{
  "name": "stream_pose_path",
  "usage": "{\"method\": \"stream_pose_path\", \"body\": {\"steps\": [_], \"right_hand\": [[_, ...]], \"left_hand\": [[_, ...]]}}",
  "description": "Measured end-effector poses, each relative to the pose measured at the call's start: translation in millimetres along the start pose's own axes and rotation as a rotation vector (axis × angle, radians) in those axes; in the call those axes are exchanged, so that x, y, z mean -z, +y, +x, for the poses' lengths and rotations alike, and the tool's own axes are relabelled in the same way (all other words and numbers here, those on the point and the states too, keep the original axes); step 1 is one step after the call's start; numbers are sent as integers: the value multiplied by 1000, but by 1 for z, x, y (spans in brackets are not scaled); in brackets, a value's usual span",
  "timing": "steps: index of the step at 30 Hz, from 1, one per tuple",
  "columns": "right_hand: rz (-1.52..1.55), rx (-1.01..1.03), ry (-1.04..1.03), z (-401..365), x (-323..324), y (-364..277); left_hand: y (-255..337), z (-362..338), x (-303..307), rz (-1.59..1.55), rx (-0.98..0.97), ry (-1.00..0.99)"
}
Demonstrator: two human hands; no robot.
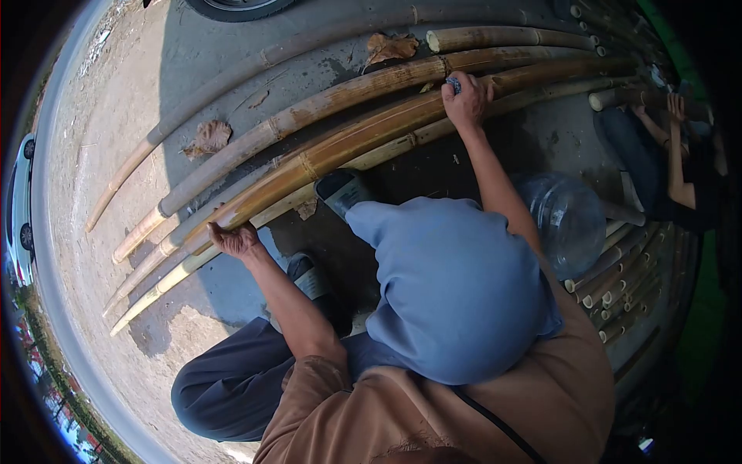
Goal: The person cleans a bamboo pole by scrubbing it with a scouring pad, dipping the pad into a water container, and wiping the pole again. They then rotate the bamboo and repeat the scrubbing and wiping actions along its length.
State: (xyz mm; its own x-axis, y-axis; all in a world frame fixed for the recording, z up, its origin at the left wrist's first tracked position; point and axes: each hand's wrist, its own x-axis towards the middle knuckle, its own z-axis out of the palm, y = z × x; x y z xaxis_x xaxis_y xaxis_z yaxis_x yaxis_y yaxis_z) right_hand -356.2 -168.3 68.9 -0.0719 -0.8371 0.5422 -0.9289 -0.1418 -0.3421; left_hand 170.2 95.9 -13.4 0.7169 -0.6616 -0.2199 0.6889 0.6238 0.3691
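Note:
A long, wet-looking bamboo pole (340,156) runs diagonally across the middle, golden brown with ring-like joints. Near its lower left end, my left hand (233,238) is closed around it, with the thumb on the near side and most fingers hidden behind. Farther up the pole, my right hand (466,100) rests on it, closed on a small blue, crumpled-looking item (454,85). Other bamboo poles (325,102) lie alongside, close to the held one.
Dry leaves (390,49) lie among the poles. A clear plastic jug (563,224) stands right of my right forearm. Cut bamboo pieces (618,290) are stacked beyond it. Another person (680,155) is at the far right. Blue cloth (456,286) covers the centre. A tyre (239,8) shows above.

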Motion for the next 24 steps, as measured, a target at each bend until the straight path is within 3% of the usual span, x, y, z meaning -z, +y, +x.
{"method": "stream_pose_path", "body": {"steps": [3, 6, 9, 12, 13, 18, 19, 22, 24], "right_hand": [[7, 52, 106, -6, -7, -11], [313, 181, 41, -58, -14, -126], [506, 363, -204, -101, -14, -208], [446, 401, -192, -84, -10, -178], [405, 331, -82, -76, -21, -151], [116, -20, 180, 3, -15, 58], [42, -85, 245, 8, -9, 68], [63, -89, 238, -10, -17, 27], [198, 58, 165, -43, -15, -59]], "left_hand": [[1, 1, -16, 13, 44, -87], [-1, 13, -18, 18, -51, 33], [5, 5, -9, -57, 46, 2], [17, 2, -5, 53, 88, -49], [17, 11, -3, 141, 48, 107], [2, 3, -33, 187, -143, 170], [-2, -3, -36, 157, -155, 176], [-4, -11, -41, 109, -66, 124], [-2, 0, -28, 58, -50, 104]]}}
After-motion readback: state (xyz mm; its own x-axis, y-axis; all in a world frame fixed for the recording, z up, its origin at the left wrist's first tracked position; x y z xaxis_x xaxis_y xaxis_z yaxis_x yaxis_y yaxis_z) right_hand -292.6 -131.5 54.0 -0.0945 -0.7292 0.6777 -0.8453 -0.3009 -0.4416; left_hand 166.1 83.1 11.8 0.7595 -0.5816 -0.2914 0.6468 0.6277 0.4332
